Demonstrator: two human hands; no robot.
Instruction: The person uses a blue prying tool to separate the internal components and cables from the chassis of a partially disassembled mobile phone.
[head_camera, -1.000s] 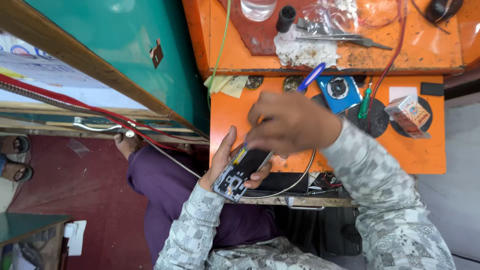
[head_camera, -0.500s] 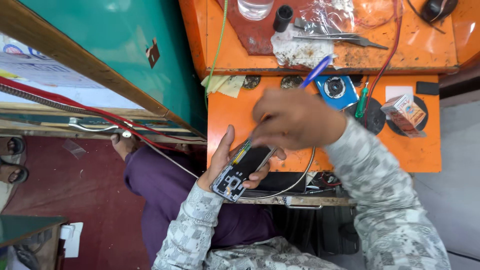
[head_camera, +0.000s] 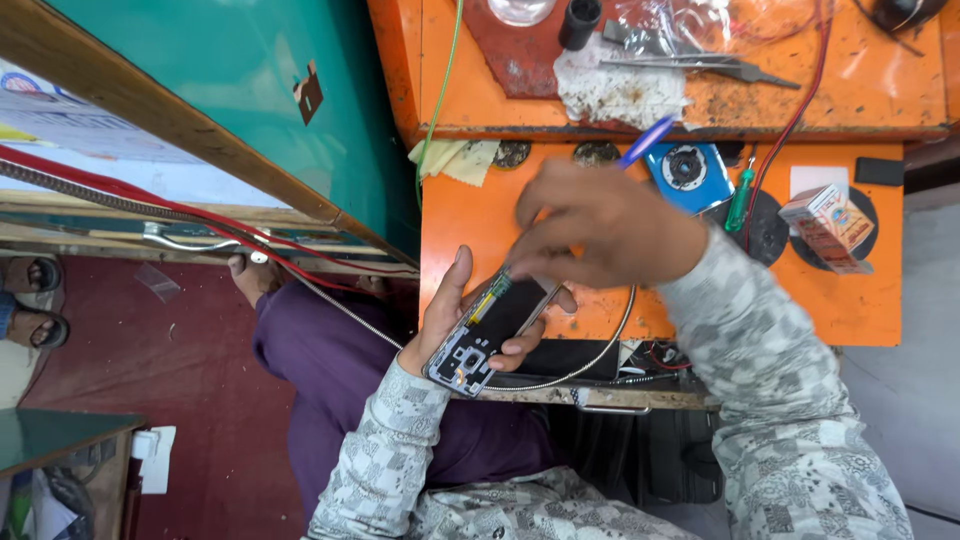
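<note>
The opened phone (head_camera: 492, 335) lies back-up in the left hand (head_camera: 470, 325), held just above the near edge of the orange worktop (head_camera: 470, 215), fingers curled around its long sides. It looks light and stiff, but its bared circuit parts are fragile, so the safe hold is by the frame edges, as it is held here. The right hand (head_camera: 605, 225) is closed in a pinch on a blue-handled tool (head_camera: 645, 142) whose tip seems to meet the phone's upper end; the contact is hidden by the fingers. A thin grey cable (head_camera: 600, 350) loops under the phone, close enough to snag. Farther out on the worktop sit a blue round-dialled device (head_camera: 690, 172), a green screwdriver (head_camera: 740, 195), a small box (head_camera: 828, 225), tweezers (head_camera: 700, 65) and a stained white rag (head_camera: 615, 90).
</note>
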